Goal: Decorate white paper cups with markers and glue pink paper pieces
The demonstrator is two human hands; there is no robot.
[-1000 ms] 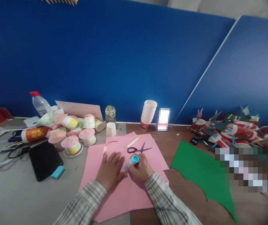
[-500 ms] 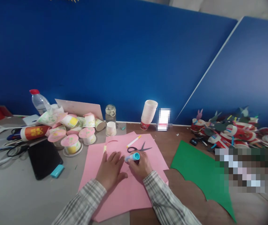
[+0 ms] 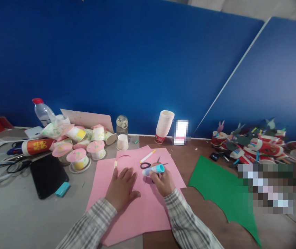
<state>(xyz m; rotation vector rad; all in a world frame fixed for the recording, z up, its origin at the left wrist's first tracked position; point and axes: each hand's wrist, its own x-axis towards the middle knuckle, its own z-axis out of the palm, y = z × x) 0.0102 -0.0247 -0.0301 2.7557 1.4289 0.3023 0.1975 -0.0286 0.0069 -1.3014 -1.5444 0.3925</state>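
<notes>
Pink paper sheets (image 3: pixel 140 214) lie overlapped on the table in front of me. My left hand (image 3: pixel 122 188) rests flat on the pink paper with its fingers spread. In my right hand (image 3: pixel 163 180) is a light-blue glue stick (image 3: pixel 153 169), held tilted just above the sheets; whether its tip touches the paper is hard to tell. Dark scissors (image 3: pixel 145 166) lie on the paper, partly hidden by the glue stick and my right hand. Behind them is a white marker with yellow ends (image 3: pixel 147 156).
Decorated paper cups (image 3: pixel 79 160), a black tablet (image 3: pixel 48 177) and a blue cap (image 3: pixel 63 189) are at left. Stacked cups (image 3: pixel 164 126) stand at the back. Green paper (image 3: pixel 220 193), red cups (image 3: pixel 263 148) and another person's hand are at right.
My right hand has moved right with the glue stick, which is now held flatter over the scissors. My left hand has stayed nearly still.
</notes>
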